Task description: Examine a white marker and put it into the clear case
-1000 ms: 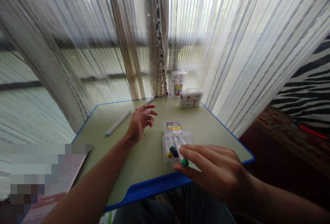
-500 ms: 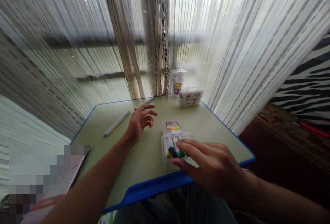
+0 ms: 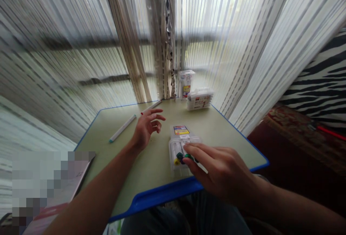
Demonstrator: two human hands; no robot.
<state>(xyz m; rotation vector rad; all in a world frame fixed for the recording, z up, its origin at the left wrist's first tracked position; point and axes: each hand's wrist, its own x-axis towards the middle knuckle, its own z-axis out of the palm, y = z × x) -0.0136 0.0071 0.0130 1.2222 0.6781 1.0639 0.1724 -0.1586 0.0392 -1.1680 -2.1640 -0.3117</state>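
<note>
A clear plastic case [image 3: 172, 155] lies with its lid folded back near the front of the table. Several white markers sit in it, with ends in yellow, dark teal and green. Over its right side is my right hand [image 3: 216, 163]; its thumb and fingertips close on a green-ended marker [image 3: 188, 156], partly hidden by the fingers. My left hand [image 3: 147, 127] hovers over the table, holding nothing, its fingers loosely curled and apart. Left of it lies a white marker [image 3: 123, 128] with teal ends. Behind it is another marker [image 3: 152, 106] with a red end.
At the back stand a tall clear container [image 3: 186, 83] and a white marker box [image 3: 200, 99] with a handle. The pale table [image 3: 216, 130] has a blue rim. A pinkish flat item [image 3: 67, 181] is at the left edge. String curtains [image 3: 229, 29] hang behind.
My right thumb has moved up toward the fingers, closing on the green-ended marker. My left hand stays in the same place.
</note>
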